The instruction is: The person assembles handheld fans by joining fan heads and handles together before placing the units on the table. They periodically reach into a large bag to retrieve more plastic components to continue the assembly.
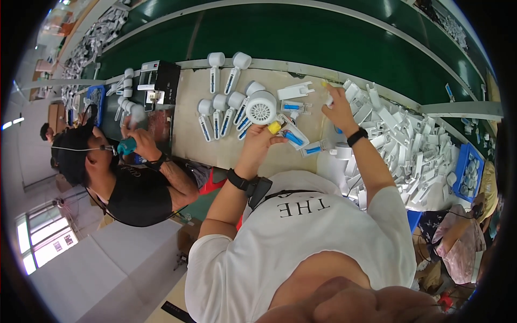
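A left hand (259, 140) is pinching a white fan (262, 109), its open handle (294, 137) slanting rightward and bodyward; the farther right hand (340, 111) is hovering beside white shells (389, 118), grip unclear.

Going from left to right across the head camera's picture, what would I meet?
Teal tool, black boxy machine, back pair of white fans, left hand, right hand, heap of white parts, far-right blue bin.
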Demonstrator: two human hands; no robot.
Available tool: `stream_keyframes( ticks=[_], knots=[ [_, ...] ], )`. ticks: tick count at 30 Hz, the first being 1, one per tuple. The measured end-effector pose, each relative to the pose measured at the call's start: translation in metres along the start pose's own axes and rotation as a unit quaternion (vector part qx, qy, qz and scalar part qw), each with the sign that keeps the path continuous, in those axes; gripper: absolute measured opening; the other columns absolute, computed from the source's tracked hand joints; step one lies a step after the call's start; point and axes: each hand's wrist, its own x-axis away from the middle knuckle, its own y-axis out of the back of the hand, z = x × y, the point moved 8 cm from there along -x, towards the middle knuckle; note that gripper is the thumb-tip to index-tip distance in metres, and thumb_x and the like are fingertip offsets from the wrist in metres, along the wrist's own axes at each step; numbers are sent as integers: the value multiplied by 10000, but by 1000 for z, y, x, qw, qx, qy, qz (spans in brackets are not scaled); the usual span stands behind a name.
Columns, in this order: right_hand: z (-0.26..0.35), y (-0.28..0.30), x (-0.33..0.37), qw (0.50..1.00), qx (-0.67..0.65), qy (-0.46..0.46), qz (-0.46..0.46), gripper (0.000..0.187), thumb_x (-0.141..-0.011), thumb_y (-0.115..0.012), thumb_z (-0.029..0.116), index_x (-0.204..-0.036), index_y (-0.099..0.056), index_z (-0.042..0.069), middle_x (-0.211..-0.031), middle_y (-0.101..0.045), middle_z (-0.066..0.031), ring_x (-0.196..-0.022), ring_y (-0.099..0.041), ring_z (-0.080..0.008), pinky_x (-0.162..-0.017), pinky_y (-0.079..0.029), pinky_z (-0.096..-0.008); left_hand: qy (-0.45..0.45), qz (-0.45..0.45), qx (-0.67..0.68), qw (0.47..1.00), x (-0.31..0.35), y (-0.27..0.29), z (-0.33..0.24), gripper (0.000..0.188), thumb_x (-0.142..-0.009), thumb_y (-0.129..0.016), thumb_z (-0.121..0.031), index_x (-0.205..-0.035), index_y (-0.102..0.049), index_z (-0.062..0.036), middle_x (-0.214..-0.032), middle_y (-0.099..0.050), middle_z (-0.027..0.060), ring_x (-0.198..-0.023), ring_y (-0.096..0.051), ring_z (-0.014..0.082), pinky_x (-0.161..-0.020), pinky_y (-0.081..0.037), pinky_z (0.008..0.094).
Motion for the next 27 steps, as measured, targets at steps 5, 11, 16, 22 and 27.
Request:
stream_keyframes(
  ticks=[5,11,16,22,27],
  knots=[
    [-49,-2,45,998,-7,-57,-20,378,-657,-613,108,-1011,-508,27,-988,-472,-147,-773,-528,-273,-706,-456,-338,11,38,34,999,-3,-6,13,242,-876,-481,-113,-1094,-523,-17,-1107,-571,139,-917,-603,198,-712,-533,330],
    [-52,-32,63,920,381,-2,95,307,-694,-575,102,-996,-518,93,-961,-529,-143,-799,-570,-305,-698,-441,-405,-5,24,72,997,-4,-24,13,245,-871,-511,-147,-1074,-531,-13,-1028,-584,89,-885,-594,177,-716,-527,344],
    [-36,-30,66,940,340,-3,30,390,-702,-536,69,-1088,-484,46,-879,-532,-147,-848,-555,-316,-727,-438,-411,-17,24,108,994,3,-42,1,226,-881,-489,-134,-1056,-518,5,-1021,-579,91,-850,-591,168,-743,-520,368],
    [-4,40,74,964,-134,-33,-226,530,-709,-599,52,-1216,-445,54,-1047,-529,-203,-970,-518,-356,-864,-429,-363,-95,-3,74,993,12,-48,-13,223,-888,-478,-130,-1063,-520,0,-1020,-579,87,-865,-592,169,-757,-516,350],
    [158,50,95,992,6,108,-70,494,-672,-679,73,-1141,-524,62,-1110,-537,-147,-1052,-495,-324,-900,-413,-340,-98,4,85,992,12,-49,4,228,-881,-494,-128,-1077,-521,-14,-1031,-581,86,-898,-593,177,-759,-513,331]
  ],
)
